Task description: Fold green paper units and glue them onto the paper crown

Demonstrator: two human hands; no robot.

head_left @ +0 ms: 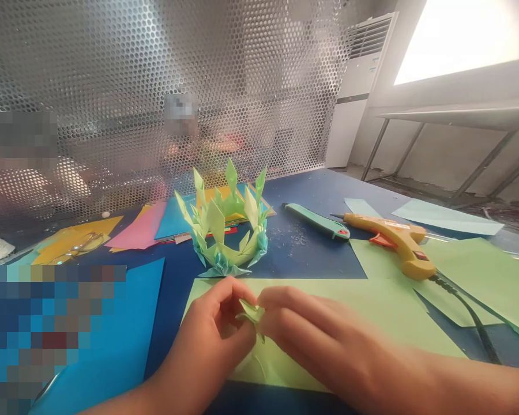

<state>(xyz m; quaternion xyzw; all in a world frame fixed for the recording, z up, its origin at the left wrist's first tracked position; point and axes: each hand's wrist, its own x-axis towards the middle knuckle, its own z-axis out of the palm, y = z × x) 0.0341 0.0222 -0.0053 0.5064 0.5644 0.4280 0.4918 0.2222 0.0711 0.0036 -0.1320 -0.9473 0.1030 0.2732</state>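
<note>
Between the fingertips of both hands is a small folded piece of light green paper [251, 312]. My left hand [214, 323] pinches it from the left, thumb and forefinger curled round it. From the other side my right hand [311, 325] grips the same piece, its fingers pressed together and partly hiding it. Both hands are just above a light green paper sheet [372, 323] lying on the table. Right behind them stands a green paper crown [231, 255] with tall pointed leaves and bluish folded flowers round its base.
A green utility knife [315, 221] and a yellow glue gun [389, 230] with a black cord lie to the right, among green paper sheets [471, 276]. Coloured papers [140, 227], glasses [80, 249] and a blue sheet [116, 328] are on the left. A perforated metal screen [242, 75] rises behind.
</note>
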